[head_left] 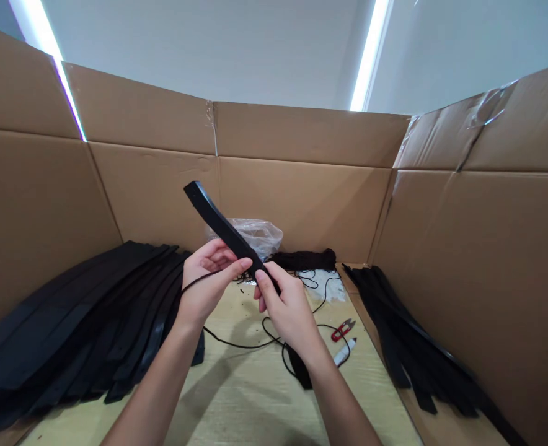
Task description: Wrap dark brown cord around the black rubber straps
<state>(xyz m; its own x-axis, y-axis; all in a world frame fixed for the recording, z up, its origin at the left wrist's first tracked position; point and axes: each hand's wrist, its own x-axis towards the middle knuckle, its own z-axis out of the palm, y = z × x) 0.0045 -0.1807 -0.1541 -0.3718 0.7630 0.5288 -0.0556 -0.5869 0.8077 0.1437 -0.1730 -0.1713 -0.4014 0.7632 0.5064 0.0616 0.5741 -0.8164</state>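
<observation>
A long black strip [220, 224] is held up slantwise in front of me, its free end pointing to the upper left. My left hand [209, 272] pinches it near the middle, thumb on top. Just below, my right hand [283, 297] grips the same strip with thumb and fingers. Under the right forearm the lower end of a black strip [298, 367] shows. A thin black cord [241, 345] passes over the left hand and loops across the table below. What my fingers do with the cord behind the strip is hidden.
Many black strips [92, 316] lie piled at the left; a smaller bunch [408, 334] is at the right. Red thread snips [343, 329] and a white pen [345, 352] lie on the table. A cord bundle [302, 260] and plastic bag [258, 234] sit before the cardboard wall [302, 195].
</observation>
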